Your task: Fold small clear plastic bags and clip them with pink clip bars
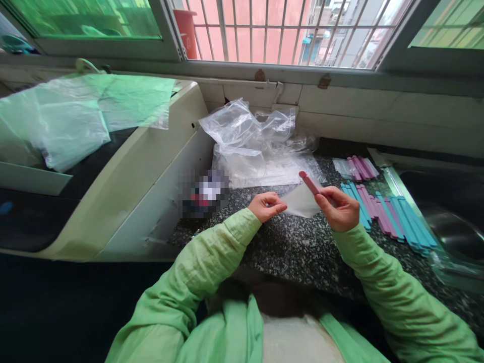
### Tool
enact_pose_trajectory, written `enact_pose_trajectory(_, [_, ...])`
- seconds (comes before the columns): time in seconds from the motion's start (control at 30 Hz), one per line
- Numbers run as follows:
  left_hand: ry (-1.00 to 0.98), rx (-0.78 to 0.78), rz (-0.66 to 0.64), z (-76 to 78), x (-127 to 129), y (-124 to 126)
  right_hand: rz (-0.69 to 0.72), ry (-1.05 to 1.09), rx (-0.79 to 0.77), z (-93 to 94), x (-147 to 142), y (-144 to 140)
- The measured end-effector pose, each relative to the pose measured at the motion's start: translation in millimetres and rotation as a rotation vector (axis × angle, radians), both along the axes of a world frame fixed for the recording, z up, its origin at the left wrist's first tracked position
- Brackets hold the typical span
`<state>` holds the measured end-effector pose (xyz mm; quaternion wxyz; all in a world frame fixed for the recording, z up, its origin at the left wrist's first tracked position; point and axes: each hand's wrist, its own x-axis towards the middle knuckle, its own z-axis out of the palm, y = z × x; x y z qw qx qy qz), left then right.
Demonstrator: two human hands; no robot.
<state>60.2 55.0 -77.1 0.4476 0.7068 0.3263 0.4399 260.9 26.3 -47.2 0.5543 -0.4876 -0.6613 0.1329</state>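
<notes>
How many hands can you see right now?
2. The left hand pinches a small clear bag; the right hand holds a pink stick at the bag's other side.

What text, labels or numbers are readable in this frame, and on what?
None readable.
Pixelated item on the counter: blurred out, nothing legible.
Pink stick in the right hand: no print visible.
Small clear bag held between the left hand and the right hand: plain.
Blue and pink sticks on the counter: no markings visible.
</notes>
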Motion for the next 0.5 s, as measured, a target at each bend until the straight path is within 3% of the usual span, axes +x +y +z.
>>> enact_pose_trajectory(0.23, [-0.007,-0.040,-0.006,2.0,-0.5,0.0,-0.095,0.065,-0.046,7.1,3.6,-1.5])
enact_pose_trajectory(0.5, [-0.014,-0.069,-0.044,5.9,-0.5,-0.5,-0.101,0.109,-0.037,7.1,4.8,-0.2])
